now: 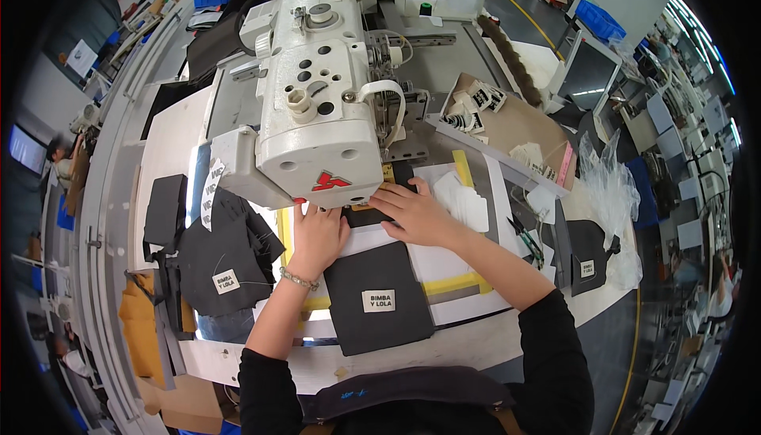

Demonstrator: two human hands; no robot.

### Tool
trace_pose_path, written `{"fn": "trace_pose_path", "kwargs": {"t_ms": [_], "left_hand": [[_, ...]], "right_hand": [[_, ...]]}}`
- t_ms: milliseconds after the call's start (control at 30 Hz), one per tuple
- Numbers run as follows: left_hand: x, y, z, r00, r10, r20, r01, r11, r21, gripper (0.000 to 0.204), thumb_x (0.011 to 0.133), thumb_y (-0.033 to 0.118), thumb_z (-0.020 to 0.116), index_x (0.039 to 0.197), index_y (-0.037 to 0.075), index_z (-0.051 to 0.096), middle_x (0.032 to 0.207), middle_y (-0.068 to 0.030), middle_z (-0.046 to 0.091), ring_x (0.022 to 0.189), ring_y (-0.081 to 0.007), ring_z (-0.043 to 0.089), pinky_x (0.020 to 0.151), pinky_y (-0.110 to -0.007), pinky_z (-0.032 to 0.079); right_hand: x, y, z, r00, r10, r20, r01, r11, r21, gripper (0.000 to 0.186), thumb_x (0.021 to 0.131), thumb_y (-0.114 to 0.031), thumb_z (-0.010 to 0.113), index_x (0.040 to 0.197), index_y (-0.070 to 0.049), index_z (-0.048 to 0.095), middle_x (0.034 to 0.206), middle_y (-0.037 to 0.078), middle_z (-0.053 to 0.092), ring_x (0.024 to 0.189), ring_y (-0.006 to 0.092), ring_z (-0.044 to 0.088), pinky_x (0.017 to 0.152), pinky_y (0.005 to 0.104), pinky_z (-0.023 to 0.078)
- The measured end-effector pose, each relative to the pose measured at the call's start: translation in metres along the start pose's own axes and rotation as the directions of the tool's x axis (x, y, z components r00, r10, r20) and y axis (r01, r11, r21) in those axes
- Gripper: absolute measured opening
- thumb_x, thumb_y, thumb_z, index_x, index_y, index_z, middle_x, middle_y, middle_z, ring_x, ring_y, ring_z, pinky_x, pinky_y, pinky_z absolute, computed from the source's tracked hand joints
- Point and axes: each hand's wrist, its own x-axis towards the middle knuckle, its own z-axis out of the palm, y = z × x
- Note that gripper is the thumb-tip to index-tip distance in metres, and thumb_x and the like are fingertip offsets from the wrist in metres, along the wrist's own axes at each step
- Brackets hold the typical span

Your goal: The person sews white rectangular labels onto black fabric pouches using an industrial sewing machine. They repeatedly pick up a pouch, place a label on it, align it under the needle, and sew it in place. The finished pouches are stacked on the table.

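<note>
Both my hands rest on the work surface beneath the head of a large white sewing machine (321, 110). My left hand (319, 237) lies palm down, its fingertips close under the machine's front edge and partly hidden by it. My right hand (416, 211) is flat with fingers spread, pressing on a dark fabric piece (403, 173) under the machine head; most of that piece is covered. Nearer me, a black fabric panel (376, 264) with a white sewn-on label (379, 301) lies flat between my forearms.
Left of my left hand is a pile of black fabric pieces (222, 241). White labels (460, 203) lie beyond my right hand, and more fill a cardboard box (555, 130). Thin tools (525, 238), a labelled black piece (590, 237) and a clear plastic bag (614, 189) sit at right.
</note>
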Motion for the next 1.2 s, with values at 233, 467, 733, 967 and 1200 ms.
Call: {"fn": "trace_pose_path", "kwargs": {"t_ms": [233,467,733,967,1200], "left_hand": [[0.005,-0.004,0.008,0.997,-0.016,-0.070,0.014,0.999,-0.038,0.034,0.084,0.024,0.059,0.112,0.005,0.064,0.102,-0.0105,0.065,0.103,-0.0266,0.056,0.096,-0.049,0.035],[0.002,-0.001,0.007,0.996,-0.050,-0.071,0.046,0.997,-0.056,0.030,0.084,0.023,0.058,0.106,0.005,0.067,0.095,-0.0107,0.066,0.100,-0.0265,0.058,0.094,-0.049,0.035],[0.004,-0.010,0.013,0.994,-0.014,-0.105,0.015,1.000,0.008,0.025,0.080,0.020,0.058,0.096,0.005,0.070,0.090,-0.0090,0.064,0.089,-0.0243,0.061,0.090,-0.046,0.037],[0.002,-0.013,-0.006,0.974,-0.113,0.197,0.130,0.989,-0.074,0.033,0.079,0.016,0.060,0.110,0.005,0.065,0.112,-0.0079,0.062,0.109,-0.0249,0.055,0.101,-0.053,0.030],[-0.022,-0.039,-0.023,1.000,-0.001,-0.018,-0.001,0.991,-0.134,0.038,0.081,0.014,0.064,0.118,0.009,0.064,0.118,-0.0030,0.061,0.116,-0.0191,0.054,0.106,-0.050,0.030]], "right_hand": [[0.006,0.005,0.000,1.000,0.014,0.019,-0.013,1.000,-0.022,0.045,0.087,-0.029,0.062,0.128,-0.011,0.058,0.137,0.002,0.055,0.126,0.0158,0.048,0.102,0.0507,0.032],[0.003,0.002,0.002,0.994,0.003,-0.109,-0.010,0.998,-0.067,0.039,0.085,-0.029,0.063,0.120,-0.011,0.063,0.126,0.002,0.061,0.120,0.0157,0.051,0.099,0.0491,0.032],[-0.006,0.005,0.005,0.990,-0.047,-0.129,0.030,0.991,-0.132,0.041,0.083,-0.029,0.066,0.122,-0.015,0.063,0.124,0.000,0.062,0.115,0.0138,0.053,0.090,0.0466,0.030],[-0.006,0.003,-0.007,0.995,-0.097,-0.002,0.097,0.991,-0.090,0.048,0.081,-0.031,0.067,0.127,-0.017,0.060,0.131,0.001,0.059,0.115,0.0159,0.053,0.086,0.0433,0.035],[0.001,-0.025,0.005,0.995,-0.098,-0.005,0.098,0.995,-0.032,0.042,0.082,-0.031,0.067,0.121,-0.017,0.061,0.132,0.000,0.057,0.113,0.0187,0.052,0.086,0.0416,0.037]]}}
